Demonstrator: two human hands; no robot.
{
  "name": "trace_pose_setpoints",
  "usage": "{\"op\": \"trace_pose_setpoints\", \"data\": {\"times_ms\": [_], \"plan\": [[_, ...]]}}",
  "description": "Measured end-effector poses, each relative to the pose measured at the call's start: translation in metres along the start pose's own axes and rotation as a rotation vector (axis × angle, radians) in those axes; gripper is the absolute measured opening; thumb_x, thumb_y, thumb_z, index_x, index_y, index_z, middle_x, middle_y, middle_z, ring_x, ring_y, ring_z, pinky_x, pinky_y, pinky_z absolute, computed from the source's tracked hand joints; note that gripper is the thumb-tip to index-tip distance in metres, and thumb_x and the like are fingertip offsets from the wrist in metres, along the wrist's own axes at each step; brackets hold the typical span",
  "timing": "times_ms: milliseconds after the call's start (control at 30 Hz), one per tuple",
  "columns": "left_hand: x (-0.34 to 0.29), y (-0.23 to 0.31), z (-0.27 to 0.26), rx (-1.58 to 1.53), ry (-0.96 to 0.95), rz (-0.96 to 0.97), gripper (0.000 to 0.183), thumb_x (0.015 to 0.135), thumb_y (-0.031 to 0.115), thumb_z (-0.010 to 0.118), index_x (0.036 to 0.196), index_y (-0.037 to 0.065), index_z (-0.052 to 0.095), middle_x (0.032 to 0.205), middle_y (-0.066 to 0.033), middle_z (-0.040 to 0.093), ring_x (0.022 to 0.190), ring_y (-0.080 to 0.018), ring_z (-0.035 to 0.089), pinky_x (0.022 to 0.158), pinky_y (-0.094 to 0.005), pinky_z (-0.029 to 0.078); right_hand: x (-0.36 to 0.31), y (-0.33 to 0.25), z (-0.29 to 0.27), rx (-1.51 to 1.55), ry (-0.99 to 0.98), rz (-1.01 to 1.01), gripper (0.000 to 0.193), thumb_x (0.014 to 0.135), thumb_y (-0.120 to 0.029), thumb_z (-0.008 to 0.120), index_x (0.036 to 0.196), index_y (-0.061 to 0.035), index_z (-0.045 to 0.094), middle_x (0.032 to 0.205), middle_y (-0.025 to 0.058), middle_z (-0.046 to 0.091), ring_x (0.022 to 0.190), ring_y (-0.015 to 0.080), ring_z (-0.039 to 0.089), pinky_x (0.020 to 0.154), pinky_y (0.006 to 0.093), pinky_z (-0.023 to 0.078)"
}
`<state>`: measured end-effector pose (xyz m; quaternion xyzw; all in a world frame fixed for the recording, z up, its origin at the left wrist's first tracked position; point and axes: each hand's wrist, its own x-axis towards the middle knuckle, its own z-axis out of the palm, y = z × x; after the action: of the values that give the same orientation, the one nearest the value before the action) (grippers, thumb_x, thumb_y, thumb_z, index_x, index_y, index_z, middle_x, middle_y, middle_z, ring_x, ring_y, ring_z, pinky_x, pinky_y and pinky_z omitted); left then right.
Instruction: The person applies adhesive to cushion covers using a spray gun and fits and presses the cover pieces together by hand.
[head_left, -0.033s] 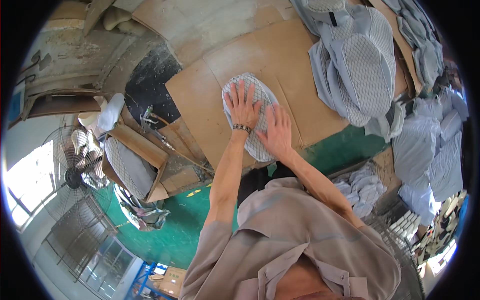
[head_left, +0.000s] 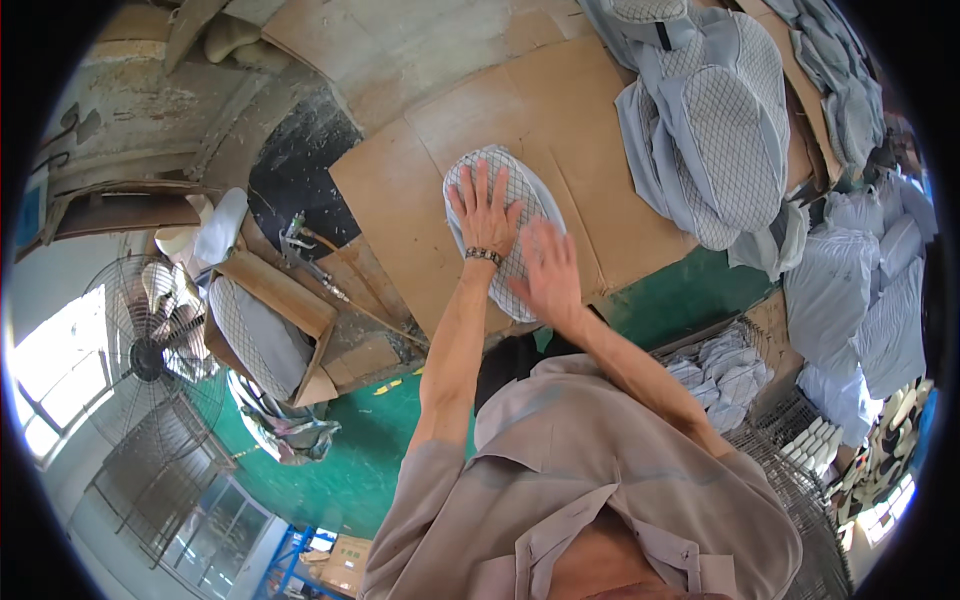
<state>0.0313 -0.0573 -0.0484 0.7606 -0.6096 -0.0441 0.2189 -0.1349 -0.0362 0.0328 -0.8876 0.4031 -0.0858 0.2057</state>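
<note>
An oval cushion-like piece [head_left: 505, 300], covered in pale quilted fabric with a dark diamond pattern and a plain grey side, lies on a flat cardboard sheet [head_left: 390, 210]. My left hand [head_left: 487, 215] rests flat on its upper half, fingers spread, a beaded bracelet round the wrist. Along the right side of the same piece is my right hand [head_left: 548, 270], its fingers stretched out and blurred at the tips. The right thumb reaches over the quilted top; whether the palm touches the side cannot be made out.
To the right lies a pile of grey quilted covers [head_left: 730, 150]. An air gun [head_left: 300, 240] with a hose lies left of the cardboard. Further left stand an open box [head_left: 270, 300] with a quilted piece in it and a wire-guarded fan [head_left: 147, 358]. Plastic-wrapped bundles [head_left: 835, 290] fill the far right.
My right hand has shifted slightly left over the cushion-like piece, and its fingers are now smeared by motion. My left hand has stayed where it was.
</note>
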Motion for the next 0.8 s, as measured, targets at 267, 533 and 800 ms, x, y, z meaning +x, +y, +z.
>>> {"op": "trace_pose_setpoints", "data": {"times_ms": [267, 533, 800], "plan": [[0.0, -0.013, -0.021, -0.126, -0.063, 0.057, 0.07, 0.091, 0.035, 0.063, 0.154, 0.017, 0.038, 0.165, -0.0152, 0.023, 0.153, -0.0416, 0.013, 0.121, -0.0613, 0.007, -0.031, -0.007, 0.047, -0.252, -0.154, -0.083, 0.076, 0.093, -0.051, 0.056, 0.151, -0.006, 0.041, 0.161, 0.0163, 0.03, 0.149, 0.0373, 0.024, 0.119, 0.0623, 0.017], [-0.11, -0.104, -0.085, 0.229, 0.606, -0.854, 0.069, 0.083, 0.017, 0.063, 0.147, 0.003, 0.041, 0.151, -0.0251, 0.039, 0.143, -0.0416, 0.034, 0.114, -0.0584, 0.03, -0.04, -0.007, 0.023, -0.123, -0.007, -0.094, 0.069, 0.09, -0.039, 0.064, 0.146, -0.0049, 0.045, 0.156, 0.0177, 0.036, 0.143, 0.0401, 0.034, 0.115, 0.0607, 0.026], [-0.178, -0.254, -0.101, -0.088, 0.152, -1.449, 0.072, 0.075, 0.044, 0.081, 0.125, -0.001, 0.054, 0.118, -0.0231, 0.065, 0.117, -0.0388, 0.06, 0.104, -0.0494, 0.044, -0.136, -0.018, -0.012, 0.153, 0.244, 0.182, 0.058, 0.087, -0.011, 0.067, 0.14, 0.0, 0.047, 0.141, 0.0256, 0.048, 0.127, 0.044, 0.049, 0.107, 0.0469, 0.042]]}}
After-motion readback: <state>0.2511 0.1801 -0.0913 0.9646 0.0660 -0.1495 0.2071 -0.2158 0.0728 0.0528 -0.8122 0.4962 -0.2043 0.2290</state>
